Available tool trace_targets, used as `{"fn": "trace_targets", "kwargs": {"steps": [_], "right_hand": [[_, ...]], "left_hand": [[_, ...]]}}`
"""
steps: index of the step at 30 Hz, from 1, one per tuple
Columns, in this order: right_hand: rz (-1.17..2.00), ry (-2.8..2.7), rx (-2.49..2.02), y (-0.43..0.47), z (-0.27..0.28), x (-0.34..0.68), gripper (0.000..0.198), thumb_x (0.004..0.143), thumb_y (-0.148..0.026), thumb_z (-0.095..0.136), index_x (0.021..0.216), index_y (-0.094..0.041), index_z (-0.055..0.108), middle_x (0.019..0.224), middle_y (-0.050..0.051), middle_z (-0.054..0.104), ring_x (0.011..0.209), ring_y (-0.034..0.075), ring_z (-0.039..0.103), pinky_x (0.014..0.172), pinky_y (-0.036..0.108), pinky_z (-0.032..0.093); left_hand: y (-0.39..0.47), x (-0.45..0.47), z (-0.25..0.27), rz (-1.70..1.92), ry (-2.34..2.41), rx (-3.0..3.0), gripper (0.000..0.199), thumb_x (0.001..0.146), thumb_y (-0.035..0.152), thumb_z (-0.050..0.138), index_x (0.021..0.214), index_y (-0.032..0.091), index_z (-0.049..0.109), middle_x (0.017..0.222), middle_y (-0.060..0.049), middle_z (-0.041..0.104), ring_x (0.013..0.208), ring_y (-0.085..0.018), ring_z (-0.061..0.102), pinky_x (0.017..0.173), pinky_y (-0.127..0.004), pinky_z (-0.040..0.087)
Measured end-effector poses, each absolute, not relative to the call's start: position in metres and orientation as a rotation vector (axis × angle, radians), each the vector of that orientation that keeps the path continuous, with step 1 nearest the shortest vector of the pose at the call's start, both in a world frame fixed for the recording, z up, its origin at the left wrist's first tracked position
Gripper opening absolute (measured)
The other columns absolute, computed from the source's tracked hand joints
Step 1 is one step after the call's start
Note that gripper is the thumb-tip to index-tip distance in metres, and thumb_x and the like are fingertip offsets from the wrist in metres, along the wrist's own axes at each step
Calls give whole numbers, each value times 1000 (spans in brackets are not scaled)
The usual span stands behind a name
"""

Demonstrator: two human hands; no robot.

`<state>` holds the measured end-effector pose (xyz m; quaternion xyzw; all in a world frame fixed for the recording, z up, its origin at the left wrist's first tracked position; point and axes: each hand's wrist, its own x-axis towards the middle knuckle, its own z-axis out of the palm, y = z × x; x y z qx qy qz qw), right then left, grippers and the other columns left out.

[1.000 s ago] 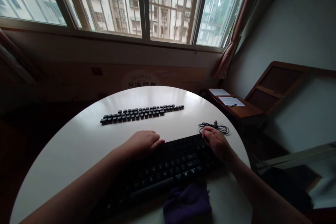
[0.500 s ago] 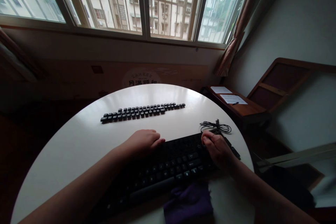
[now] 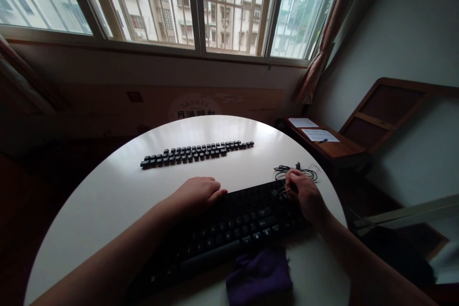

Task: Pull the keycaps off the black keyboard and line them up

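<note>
A black keyboard (image 3: 211, 260) lies at an angle on the white table, its upper rows bare of keycaps and its lower rows still capped. My left hand (image 3: 197, 193) is closed over its far edge, thumb pointing right; the fingertips are hidden. At the keyboard's far right corner, my right hand (image 3: 301, 189) pinches a wire keycap puller (image 3: 285, 191). The puller's thin prongs point left over the keys, and a small dark piece, seemingly a keycap, is at their tips. Behind this hand lies the coiled black cable (image 3: 281, 169).
Loose black keycaps (image 3: 193, 153) stand in rows on the far part of the round white table (image 3: 107, 191). A purple cloth (image 3: 260, 277) lies at the near edge, against the keyboard. To the right, a wooden chair (image 3: 344, 146) bears papers (image 3: 319, 135) and a pen.
My right hand has moved a little right and up, and the puller's wires now show with a dark piece at their tips. My left hand stays on the keyboard. The view has shifted slightly.
</note>
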<state>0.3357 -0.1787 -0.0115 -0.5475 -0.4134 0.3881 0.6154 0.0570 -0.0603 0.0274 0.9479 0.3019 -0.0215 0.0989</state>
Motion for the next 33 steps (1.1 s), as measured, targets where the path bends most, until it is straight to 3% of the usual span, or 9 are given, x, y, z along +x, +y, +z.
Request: {"fn": "trace_targets", "kwargs": {"steps": [8,14,20,23,27,31,33], "right_hand": [[922,-1175,-1281,-175,19,324,23,90,-39,48,76,-21,51,55,-6,42,44,10,37,41,20,25],[784,-2024,-1299,-141,99,282,24,93,-28,45,79,-18,60,65,-1,63,50,9,50,48,20,38],[971,-2368,-1105,-97,136,244,16,88,-16,46,87,-17,62,71,-2,63,58,11,60,54,20,46],[939,-2402,-1108,-91,137,242,18,90,-18,45,87,-18,63,72,-1,63,63,12,60,56,21,45],[734,-2433,-1196,-94,137,246,25,97,-33,45,92,-18,66,78,1,66,68,14,58,60,24,42],[328,-2362,-1251,-91,138,248,42,102,-40,34,85,-17,66,83,5,67,80,18,59,75,30,42],[145,-2341,-1236,-87,135,248,41,103,-37,36,84,-17,66,90,7,66,89,20,58,81,32,41]], "left_hand": [[-62,56,28,-24,927,2840,48,98,49,28,78,19,61,83,-6,64,71,-20,58,65,-30,41],[-60,54,33,389,919,2665,51,98,54,20,84,19,55,84,-5,62,76,-20,57,69,-30,44],[-61,47,36,718,789,2446,51,98,54,20,100,18,57,98,-8,63,89,-22,58,79,-32,47],[-56,46,27,768,788,2273,47,96,55,28,97,17,56,87,-6,60,75,-18,56,66,-29,47],[-47,49,11,785,662,1869,42,93,58,39,85,17,50,69,1,48,52,-10,45,44,-22,37],[-45,51,10,818,576,1628,42,90,58,47,77,18,45,65,4,44,47,-8,42,39,-20,33],[-45,52,14,818,576,1587,43,87,59,51,77,18,45,64,5,44,47,-7,42,38,-19,33]]}}
